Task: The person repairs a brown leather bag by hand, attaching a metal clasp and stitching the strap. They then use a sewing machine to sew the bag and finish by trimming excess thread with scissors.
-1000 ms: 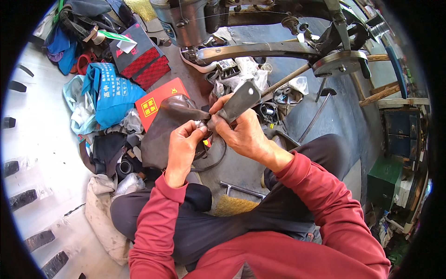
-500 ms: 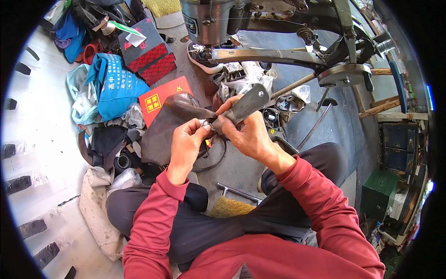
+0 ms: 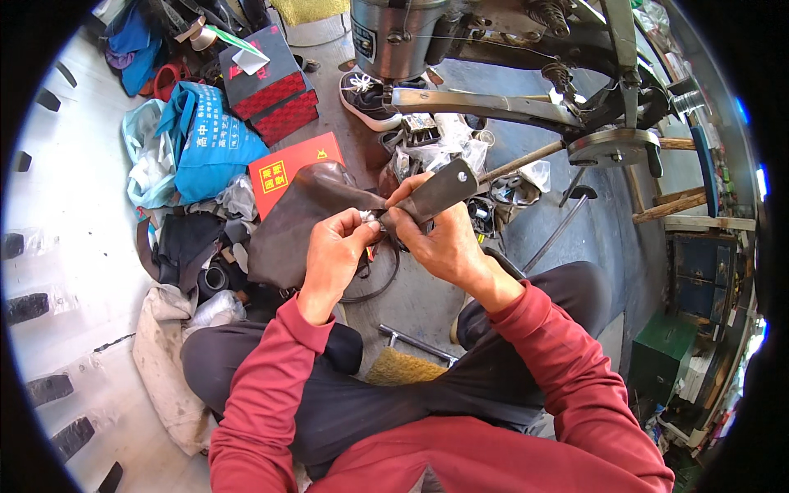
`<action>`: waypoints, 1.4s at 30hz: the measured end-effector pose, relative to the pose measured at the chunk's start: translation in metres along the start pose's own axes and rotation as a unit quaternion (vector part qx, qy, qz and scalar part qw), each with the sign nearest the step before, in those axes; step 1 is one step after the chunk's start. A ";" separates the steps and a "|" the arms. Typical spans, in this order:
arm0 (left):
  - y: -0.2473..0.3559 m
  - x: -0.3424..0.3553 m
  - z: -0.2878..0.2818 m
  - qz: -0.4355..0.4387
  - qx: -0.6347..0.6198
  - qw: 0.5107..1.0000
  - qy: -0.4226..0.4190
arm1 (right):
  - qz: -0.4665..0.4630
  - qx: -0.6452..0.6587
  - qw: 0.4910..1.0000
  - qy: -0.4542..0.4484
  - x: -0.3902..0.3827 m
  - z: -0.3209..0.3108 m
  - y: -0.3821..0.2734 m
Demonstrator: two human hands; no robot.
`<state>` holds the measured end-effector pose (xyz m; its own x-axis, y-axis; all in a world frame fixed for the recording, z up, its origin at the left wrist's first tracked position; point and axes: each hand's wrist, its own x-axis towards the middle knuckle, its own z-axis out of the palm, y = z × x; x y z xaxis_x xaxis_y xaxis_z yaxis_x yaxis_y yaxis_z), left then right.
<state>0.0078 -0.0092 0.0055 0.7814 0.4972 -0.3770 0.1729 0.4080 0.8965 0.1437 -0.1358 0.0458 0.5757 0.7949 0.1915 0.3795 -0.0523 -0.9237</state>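
Note:
A dark brown leather bag (image 3: 288, 222) lies in front of me, one narrow end of it reaching up between my hands. My right hand (image 3: 448, 251) is closed around a flat grey metal knife blade (image 3: 441, 191), whose wide end with a round hole points up and right. Its other end is hidden at my fingers, so I cannot see whether it cuts. Close beside it, my left hand (image 3: 333, 255) pinches a small shiny whitish piece (image 3: 367, 216) at the bag's end. What that piece is remains too small to tell. A thin dark strap (image 3: 386, 283) loops below.
A sewing machine (image 3: 501, 99) stands ahead to the right, its long arm reaching over the floor. Left are a red box (image 3: 292, 168), a blue bag (image 3: 218, 152) and dark leather scraps (image 3: 193, 246). A metal bar with a yellow pad (image 3: 403, 366) lies between my legs.
The blade has turned slightly in my right hand, its holed end tipping a little. Both hands stay together at the bag's end. The whole view has shifted slightly.

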 end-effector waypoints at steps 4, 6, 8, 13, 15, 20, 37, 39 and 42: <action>-0.004 0.001 -0.001 -0.008 0.025 1.000 0.012 | 0.009 -0.039 0.999 -0.002 0.001 0.000 0.001; -0.006 0.002 -0.002 -0.006 0.036 0.999 0.017 | 0.011 -0.046 0.999 0.003 0.001 0.001 0.001; -0.008 0.002 -0.002 -0.007 0.032 0.999 0.020 | 0.017 -0.050 0.999 0.002 0.002 0.001 0.000; -0.007 0.001 -0.001 -0.002 0.043 0.999 0.026 | 0.028 -0.048 0.998 -0.019 0.002 -0.002 0.001; -0.007 0.001 0.000 -0.003 0.038 0.999 0.026 | 0.014 -0.060 0.998 -0.011 0.002 -0.001 0.003; -0.008 0.001 0.000 -0.006 0.035 0.999 0.008 | -0.016 -0.080 0.997 0.001 0.001 0.004 0.006; -0.013 0.003 -0.004 -0.019 0.030 0.999 0.003 | -0.001 -0.109 0.994 0.001 0.004 0.005 0.002; -0.011 0.002 -0.009 -0.039 0.034 0.999 -0.012 | -0.006 -0.091 0.996 -0.019 0.005 0.001 0.001; -0.010 0.002 -0.009 -0.022 0.013 1.000 -0.002 | -0.023 -0.082 0.996 -0.014 0.008 0.001 0.001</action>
<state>0.0023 -0.0056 -0.0057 0.7750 0.4762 -0.4154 0.2233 0.4086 0.8850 0.1482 -0.1290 0.0458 0.5359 0.8150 0.2205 0.5198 -0.1127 -0.8468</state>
